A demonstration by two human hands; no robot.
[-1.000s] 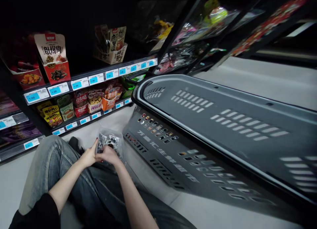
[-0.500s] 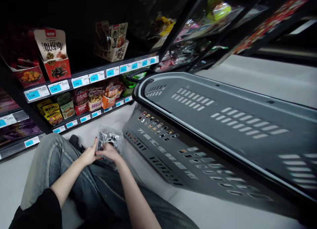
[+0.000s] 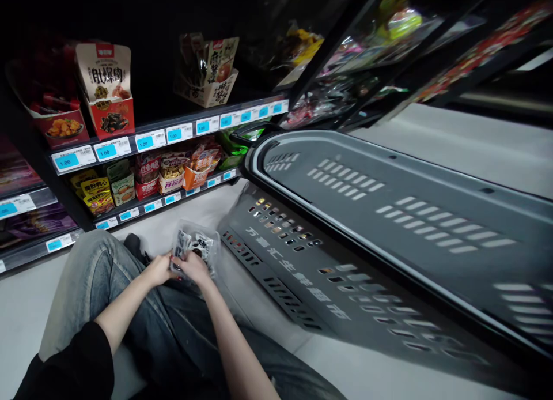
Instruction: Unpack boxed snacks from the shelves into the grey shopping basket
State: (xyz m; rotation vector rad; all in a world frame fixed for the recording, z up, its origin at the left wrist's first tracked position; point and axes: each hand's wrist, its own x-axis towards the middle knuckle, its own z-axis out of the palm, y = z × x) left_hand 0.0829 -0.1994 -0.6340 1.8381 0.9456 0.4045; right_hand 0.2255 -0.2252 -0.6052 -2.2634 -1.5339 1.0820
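A clear plastic box (image 3: 217, 243) holds black-and-white snack packets (image 3: 185, 242) and sits low in front of my bent legs. My left hand (image 3: 159, 270) is closed at the box's near left edge. Reaching over the near side, my right hand (image 3: 195, 267) has its fingers curled in among the packets; its fingertips are partly hidden. The two hands almost touch, and dark red nails show on them.
A large grey shopping basket (image 3: 298, 273) stands tilted in view on my right. Ahead, a black shelf carries boxed snack packs (image 3: 110, 94), price tags (image 3: 149, 140) and a lower row of snack bags (image 3: 173, 172). My jeans-clad knee (image 3: 97, 256) is at left.
The view has shifted slightly, so the shelf and basket sit further right. My left index finger, raised along the box's edge before, is now curled in. My right hand stays at the packets.
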